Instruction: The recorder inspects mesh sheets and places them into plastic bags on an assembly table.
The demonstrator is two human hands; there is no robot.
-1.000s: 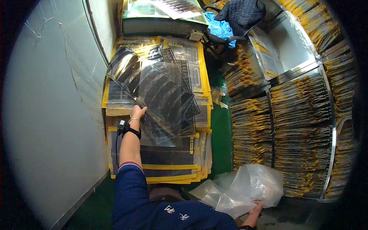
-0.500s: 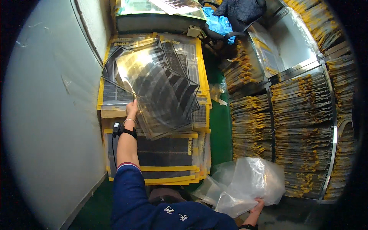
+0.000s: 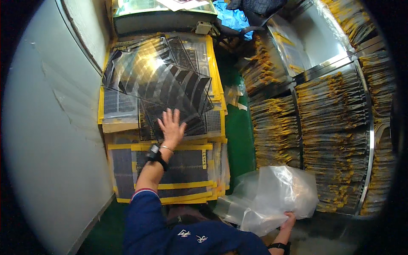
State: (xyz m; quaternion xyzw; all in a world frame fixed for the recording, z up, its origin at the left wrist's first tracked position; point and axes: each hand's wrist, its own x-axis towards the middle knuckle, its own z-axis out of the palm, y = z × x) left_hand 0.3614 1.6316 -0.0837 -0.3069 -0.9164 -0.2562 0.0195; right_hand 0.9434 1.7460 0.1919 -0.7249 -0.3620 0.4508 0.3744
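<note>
My left hand (image 3: 171, 127) lies with spread fingers over the near edge of a loose pile of dark, glossy film sheets (image 3: 170, 87) printed with curved stripes. It grips none of them. Under the pile are stacked yellow-edged sheets (image 3: 216, 72), and a nearer stack of dark film sheets with yellow tape borders (image 3: 170, 168) lies below my left wrist. At the lower right, my right hand (image 3: 289, 221) is closed on the edge of a clear plastic bag (image 3: 284, 191), which hangs wrinkled beside the racks.
Racks packed with yellow-taped sheets (image 3: 331, 140) fill the right side. A pale wall panel (image 3: 51, 127) borders the left. Behind the piles stands a table with a glass top (image 3: 165, 19), beside a blue plastic bag (image 3: 233, 17) and a dark quilted item (image 3: 259, 6). Green floor (image 3: 240, 136) shows between.
My left hand has let go of the top film sheet's left edge and moved right, fingers now spread. That sheet now lies farther back on the pile. My right hand still holds the plastic bag.
</note>
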